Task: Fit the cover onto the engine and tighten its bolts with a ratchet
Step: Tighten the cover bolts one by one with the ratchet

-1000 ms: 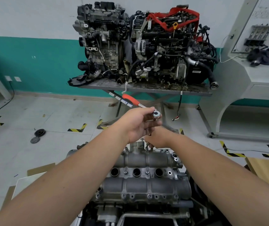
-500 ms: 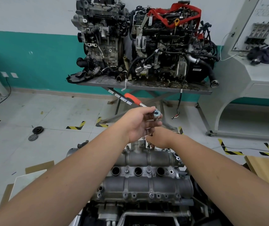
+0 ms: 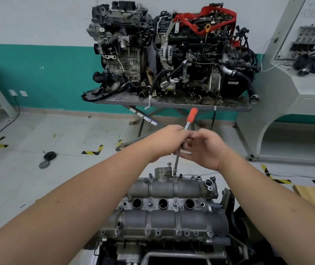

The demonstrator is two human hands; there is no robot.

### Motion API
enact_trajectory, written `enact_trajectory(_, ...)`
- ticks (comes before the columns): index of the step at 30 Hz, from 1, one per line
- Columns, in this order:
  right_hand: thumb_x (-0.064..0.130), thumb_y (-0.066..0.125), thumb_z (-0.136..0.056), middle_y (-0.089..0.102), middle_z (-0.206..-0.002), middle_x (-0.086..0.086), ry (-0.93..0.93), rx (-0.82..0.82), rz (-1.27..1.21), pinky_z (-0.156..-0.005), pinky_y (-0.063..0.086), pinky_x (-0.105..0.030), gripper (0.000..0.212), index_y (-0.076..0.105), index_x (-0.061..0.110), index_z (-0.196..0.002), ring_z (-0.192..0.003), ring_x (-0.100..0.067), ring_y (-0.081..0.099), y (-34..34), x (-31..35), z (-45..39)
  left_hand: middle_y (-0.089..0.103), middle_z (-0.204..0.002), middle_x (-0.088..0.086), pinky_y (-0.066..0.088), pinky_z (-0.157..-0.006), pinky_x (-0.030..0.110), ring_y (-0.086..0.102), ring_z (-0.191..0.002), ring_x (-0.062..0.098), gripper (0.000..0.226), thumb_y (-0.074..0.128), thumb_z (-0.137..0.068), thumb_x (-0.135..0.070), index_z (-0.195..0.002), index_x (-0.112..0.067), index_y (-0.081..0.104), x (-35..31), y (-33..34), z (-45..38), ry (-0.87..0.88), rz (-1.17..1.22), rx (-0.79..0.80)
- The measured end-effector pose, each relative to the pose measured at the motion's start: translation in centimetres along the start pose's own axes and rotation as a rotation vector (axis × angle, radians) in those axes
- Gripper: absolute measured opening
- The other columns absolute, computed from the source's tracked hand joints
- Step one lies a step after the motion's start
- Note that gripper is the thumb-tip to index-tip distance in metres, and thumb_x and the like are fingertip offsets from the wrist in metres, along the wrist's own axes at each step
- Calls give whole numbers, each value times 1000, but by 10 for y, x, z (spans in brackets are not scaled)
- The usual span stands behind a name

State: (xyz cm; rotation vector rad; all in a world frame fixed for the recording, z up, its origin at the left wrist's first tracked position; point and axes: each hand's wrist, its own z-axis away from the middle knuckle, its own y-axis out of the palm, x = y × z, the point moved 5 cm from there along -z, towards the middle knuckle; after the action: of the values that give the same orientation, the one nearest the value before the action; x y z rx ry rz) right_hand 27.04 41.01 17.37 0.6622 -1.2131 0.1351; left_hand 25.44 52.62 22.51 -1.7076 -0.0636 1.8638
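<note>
The grey cover (image 3: pixel 164 217) lies on the engine (image 3: pixel 172 253) in front of me, with bolts along its edges. My left hand (image 3: pixel 169 138) grips the head of the ratchet (image 3: pixel 192 113), whose orange handle points up and away to the right. Its thin extension bar (image 3: pixel 177 161) slants down onto a bolt at the cover's far edge. My right hand (image 3: pixel 206 150) is just right of the bar, fingers blurred and loosely curled, thumb reaching toward the bar. One bolt (image 3: pixel 169 164) stands raised on the far housing.
Two other engines (image 3: pixel 172 54) stand on a metal table (image 3: pixel 172 104) against the far wall. A grey training bench (image 3: pixel 296 92) is at the right. Round discs (image 3: pixel 48 156) lie on the floor at left, and cardboard (image 3: pixel 313 196) at right.
The ratchet's orange handle has swung from pointing far left to pointing up and right. My right hand has come up from beneath the left hand to beside it.
</note>
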Motion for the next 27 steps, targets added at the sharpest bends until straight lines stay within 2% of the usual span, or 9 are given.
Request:
enact_trajectory(2,34,83,-63,63,-71,-7,-70,91,-179,-79,56,-42,33,76,14,-88,-65,-21,62,17,7,3,61,-70,-7,40,-58,27,48,-56,12,29,41,-106,-29,-94,-13,62,2,4,-1,70,-19,45)
enact_trajectory(4,30,91,-54,70,-88,-10,-142,70,-213,-66,54,-38,55,73,14,-103,-70,-25,65,25,8,1,60,-71,-9,41,-62,28,49,-61,13,33,46,-105,-36,-95,-13,68,6,1,-2,118,-3,69)
enact_trajectory(8,17,74,-76,71,-111,-9,-286,-69,-276,-68,48,-37,27,72,20,-102,-91,-27,66,29,8,-2,63,-75,-7,45,-70,33,54,-65,14,24,61,-94,-40,-81,-28,77,19,-11,-7,161,182,27)
enact_trajectory(11,16,55,-97,71,-107,-9,-393,-212,-117,-70,51,-35,20,69,13,-111,-91,-23,65,30,6,-3,70,-81,-3,50,-70,30,63,-68,13,23,59,-100,-35,-90,-23,76,39,-17,-9,119,424,-72)
enact_trajectory(14,13,54,-101,68,-125,0,-584,-371,256,-99,51,-30,21,72,16,-112,-117,-13,63,29,4,3,76,-96,-4,52,-77,28,72,-89,14,35,49,-104,-43,-108,-17,72,81,-9,-5,-64,602,-123)
enact_trajectory(17,8,58,-98,58,-140,-5,-910,-476,914,-111,39,-28,21,72,10,-112,-131,-15,52,37,8,16,69,-118,-15,51,-89,24,65,-109,9,41,51,-101,-47,-131,-22,64,119,0,3,-95,-80,-177)
enact_trajectory(20,-1,65,-90,64,-130,-10,-1034,-478,1429,-101,47,-43,19,72,4,-107,-125,-30,57,50,14,21,47,-149,-7,32,-116,42,43,-137,17,57,54,-95,-50,-147,-29,45,142,16,7,24,-822,-109)
enact_trajectory(23,10,59,-88,68,-113,-9,-945,-430,1887,-92,48,-43,18,69,7,-103,-112,-34,62,59,26,23,39,-154,-10,22,-120,48,37,-142,17,68,53,-93,-56,-153,-35,30,158,30,9,58,-817,-58)
enact_trajectory(27,44,29,-102,59,-102,-4,-429,-329,2188,-74,38,-40,39,57,18,-106,-94,-30,57,73,40,17,25,-163,-6,29,-117,36,34,-144,19,76,57,-94,-54,-158,-29,23,172,39,12,99,-641,-97)
